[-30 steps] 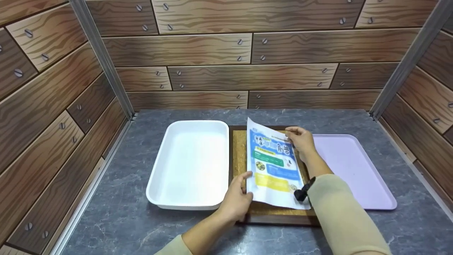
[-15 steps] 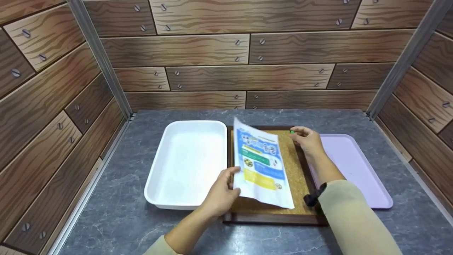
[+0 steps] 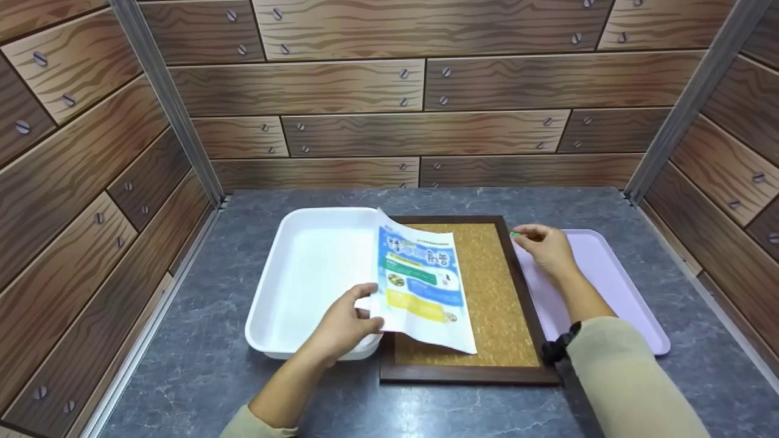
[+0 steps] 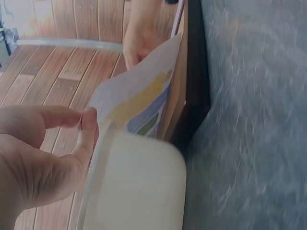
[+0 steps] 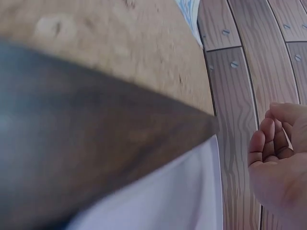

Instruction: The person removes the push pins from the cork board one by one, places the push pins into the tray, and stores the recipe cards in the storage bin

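My left hand (image 3: 344, 325) pinches the left edge of a printed poster sheet (image 3: 420, 274), blue, green and yellow on white. The sheet is raised at a slant over the left part of a corkboard (image 3: 499, 292) in a dark brown frame. Its left edge overlaps the white tub (image 3: 310, 274) in the head view. My right hand (image 3: 551, 252) is above the board's right frame and the lilac tray (image 3: 608, 286). Between its thumb and index finger shows a small green pushpin (image 3: 515, 234), mostly hidden by the fingertips. In the right wrist view the right hand (image 5: 283, 163) has its fingers curled.
Left of the corkboard stands the deep white tub, and the flat lilac tray lies along its right side. All rest on a grey marbled tabletop (image 3: 182, 365). Wood-patterned walls (image 3: 353, 134) close off the back and both sides.
The sheet has moved left with my left hand, baring the right part of the cork. My right hand has come off the sheet and moved right to the lilac tray, pinching the green pushpin.
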A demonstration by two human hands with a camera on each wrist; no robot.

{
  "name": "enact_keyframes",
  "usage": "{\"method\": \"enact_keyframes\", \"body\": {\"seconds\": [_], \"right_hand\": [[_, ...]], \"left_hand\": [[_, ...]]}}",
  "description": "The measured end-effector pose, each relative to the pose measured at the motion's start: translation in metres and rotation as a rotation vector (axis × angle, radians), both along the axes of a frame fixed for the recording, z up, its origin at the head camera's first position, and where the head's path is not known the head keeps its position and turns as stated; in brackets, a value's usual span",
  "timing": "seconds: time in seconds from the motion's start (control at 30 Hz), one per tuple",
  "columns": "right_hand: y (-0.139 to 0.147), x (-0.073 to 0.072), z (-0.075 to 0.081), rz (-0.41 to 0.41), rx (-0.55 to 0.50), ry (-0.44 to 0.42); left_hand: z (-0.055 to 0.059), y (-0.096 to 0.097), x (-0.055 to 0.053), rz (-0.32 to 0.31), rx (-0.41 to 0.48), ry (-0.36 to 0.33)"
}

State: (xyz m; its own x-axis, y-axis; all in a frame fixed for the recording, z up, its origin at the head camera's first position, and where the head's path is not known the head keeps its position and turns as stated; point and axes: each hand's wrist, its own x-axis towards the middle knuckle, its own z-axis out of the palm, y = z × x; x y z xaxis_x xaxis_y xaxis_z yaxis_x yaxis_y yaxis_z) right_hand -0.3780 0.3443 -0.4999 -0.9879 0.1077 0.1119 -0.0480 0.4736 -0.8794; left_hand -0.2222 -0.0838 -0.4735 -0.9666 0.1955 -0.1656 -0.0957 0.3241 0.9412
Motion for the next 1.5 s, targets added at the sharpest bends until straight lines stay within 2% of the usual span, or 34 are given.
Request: {"method": "enact_keyframes", "body": {"seconds": [0.23,0.5,0.73,1.2,1.5], "right_hand": [[0.020,0.006,-0.005,0.005,0.116,0.030],[0.046,0.013,-0.010,0.000,0.187,0.045],[0.065,0.018,-0.017,-0.032,0.187,0.056],[0.093,0.026,-0.027,-0.089,0.093,0.004],[0.105,0.027,-0.033,-0.105,0.143,-0.037]], "left_hand": [[0.000,-0.019,-0.005,0.003,-0.070,-0.008],[0.000,-0.042,-0.006,0.023,-0.074,0.010],[-0.002,-0.063,-0.008,0.055,-0.118,-0.010],[-0.001,-0.106,-0.008,0.086,-0.213,-0.013],[0.001,-0.131,-0.008,0.092,-0.239,-0.016]]}}
